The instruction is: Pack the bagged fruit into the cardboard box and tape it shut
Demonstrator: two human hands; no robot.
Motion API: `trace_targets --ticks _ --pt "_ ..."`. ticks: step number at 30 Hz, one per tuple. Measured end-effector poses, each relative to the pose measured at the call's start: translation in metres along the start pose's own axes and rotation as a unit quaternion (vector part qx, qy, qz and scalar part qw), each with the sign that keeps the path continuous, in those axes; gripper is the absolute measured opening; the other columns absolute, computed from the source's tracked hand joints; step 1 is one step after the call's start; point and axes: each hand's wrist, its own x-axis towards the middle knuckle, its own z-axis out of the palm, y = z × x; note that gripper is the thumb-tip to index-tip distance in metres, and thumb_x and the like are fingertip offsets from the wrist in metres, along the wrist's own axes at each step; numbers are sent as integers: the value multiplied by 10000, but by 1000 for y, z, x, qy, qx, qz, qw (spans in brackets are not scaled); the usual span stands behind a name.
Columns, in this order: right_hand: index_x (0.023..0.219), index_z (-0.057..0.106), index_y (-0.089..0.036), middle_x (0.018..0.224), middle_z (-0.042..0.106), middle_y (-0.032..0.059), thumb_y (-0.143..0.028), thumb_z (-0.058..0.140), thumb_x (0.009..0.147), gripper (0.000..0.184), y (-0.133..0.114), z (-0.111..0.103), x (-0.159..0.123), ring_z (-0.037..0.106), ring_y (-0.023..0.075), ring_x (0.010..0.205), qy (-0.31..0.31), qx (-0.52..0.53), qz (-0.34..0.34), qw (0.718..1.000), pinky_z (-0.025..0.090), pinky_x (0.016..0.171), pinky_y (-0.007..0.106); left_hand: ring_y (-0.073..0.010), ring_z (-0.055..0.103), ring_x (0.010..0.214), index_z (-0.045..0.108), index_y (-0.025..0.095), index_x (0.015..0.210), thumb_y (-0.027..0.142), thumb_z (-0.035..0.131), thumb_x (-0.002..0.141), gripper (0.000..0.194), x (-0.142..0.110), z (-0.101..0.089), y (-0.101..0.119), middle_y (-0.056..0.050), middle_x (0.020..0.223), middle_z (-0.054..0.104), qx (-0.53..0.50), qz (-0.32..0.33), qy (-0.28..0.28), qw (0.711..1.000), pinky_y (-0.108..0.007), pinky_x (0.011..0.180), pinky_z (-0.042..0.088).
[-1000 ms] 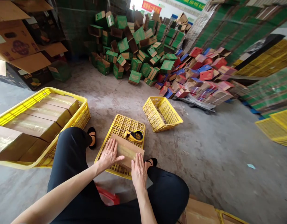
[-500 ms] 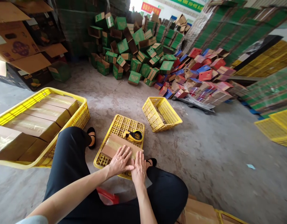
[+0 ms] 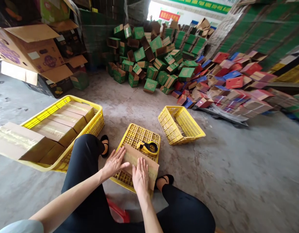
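Note:
A brown cardboard box [image 3: 151, 164] with clear tape along its top lies on an upturned yellow plastic crate [image 3: 130, 131] between my feet. My left hand [image 3: 115, 162] rests at the box's left end, fingers stretched out and thumb apart. Flat on the taped top, nearer the right end, lies my right hand [image 3: 141, 176] with its fingers extended. Just behind the box, a yellow tape dispenser [image 3: 147, 148] sits on the crate. Neither hand is wrapped around anything.
To my left a large yellow crate [image 3: 101, 118] holds several taped boxes, one jutting over its rim. A smaller yellow basket [image 3: 188, 127] stands ahead right. Green boxes [image 3: 150, 84] and red and blue boxes [image 3: 234, 82] are heaped behind. Something red [image 3: 117, 210] is below me.
My hands have moved apart: the left has slid to the box's left end, the right stays on the taped top. The camera view has turned left.

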Motion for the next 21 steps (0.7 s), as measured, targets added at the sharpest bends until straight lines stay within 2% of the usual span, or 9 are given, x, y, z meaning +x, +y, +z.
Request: trace_targets --ticks 3,7,10,13,16,17,18,21 --pt "1541 494 -11 1599 482 227 -393 247 1125 616 -27 5 17 444 339 1515 -20 21 0 1000 367 1238 502 -287 314 1577 286 189 1666 678 303 1052 785 -3 3 -6 -150 1699 308 -95 -21 -12 995 -487 1266 353" --pt "1581 439 -35 1634 436 207 -291 344 1095 558 -59 10 37 376 332 1554 -50 66 -34 996 336 1264 514 -234 344 1563 190 192 1690 558 200 1101 693 -3 5 -11 -120 1681 362 -196 -58 12 979 -425 1264 376" --pt "1623 362 -64 1665 386 184 -190 396 1040 598 -79 9 51 340 327 1572 -73 91 -73 991 326 1271 525 -236 366 1552 173 176 1691 513 166 1110 672 -3 6 -14 -123 1677 366 -206 -66 31 976 -426 1249 402" --pt "1636 347 -105 1674 382 151 -215 414 1041 609 -85 3 54 351 317 1567 -71 99 -79 989 330 1270 510 -260 331 1566 186 184 1690 500 205 1112 659 -4 8 -14 -131 1696 319 -184 -59 40 980 -444 1247 400" --pt "1622 377 -88 1666 407 144 -262 330 1088 563 -69 -6 38 369 318 1557 -59 84 -46 994 330 1263 515 -293 290 1582 230 184 1682 533 249 1105 675 -9 13 -12 -156 1720 249 -149 -27 28 988 -467 1245 393" --pt "1610 383 -45 1661 404 180 -281 298 1101 568 -58 -8 30 369 339 1554 -54 77 -29 995 324 1259 538 -311 267 1589 242 182 1679 556 272 1098 692 -11 15 -11 -166 1727 222 -130 -12 26 991 -487 1245 385" --pt "1600 389 -14 1651 405 213 -315 281 1110 585 -44 -10 20 370 362 1550 -49 68 -10 996 317 1254 560 -331 238 1597 244 179 1677 580 299 1088 715 -12 17 -9 -177 1733 197 -109 3 27 994 -515 1246 373" --pt "1589 432 -47 1627 447 224 -422 256 1121 625 7 -13 -11 389 351 1542 -8 22 60 998 337 1242 538 -375 181 1607 209 161 1682 623 348 1066 782 -16 21 -5 -215 1727 200 -39 37 50 997 -597 1244 330"
